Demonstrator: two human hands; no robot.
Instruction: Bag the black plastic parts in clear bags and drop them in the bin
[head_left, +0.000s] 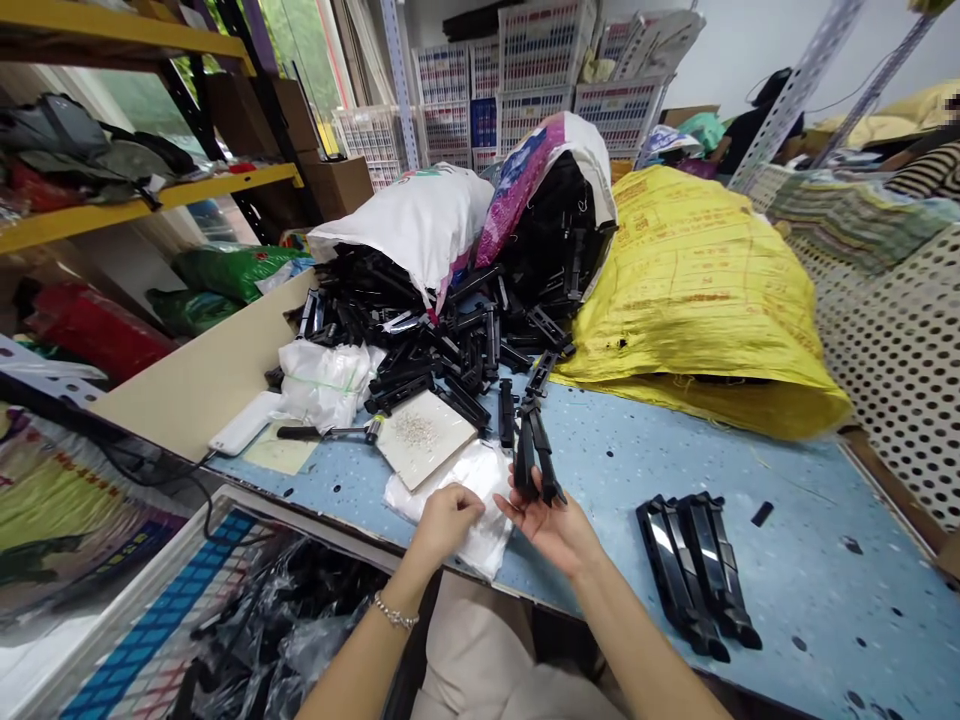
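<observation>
My right hand (553, 528) is palm up, its fingers around a couple of long black plastic parts (534, 450) that point away from me. To its left, my left hand (448, 518) has its fingers curled together over a stack of thin white plastic bags (486, 490). Whatever those fingers pinch, if anything, is hidden. Just beyond lies a pale square board (424, 437) with small bits scattered on it. A hammer (330, 433) with a black handle rests against the board's left corner. More black parts (697, 570) lie side by side on the blue tabletop at the right.
A big heap of black parts (465, 350) spills from white sacks (420, 215) at the back. A yellow sack (697, 290) stands at the right rear. Left of the heap are a bundled plastic bag (326, 380) and a white device (246, 424). A crate (217, 510) sits below, front left.
</observation>
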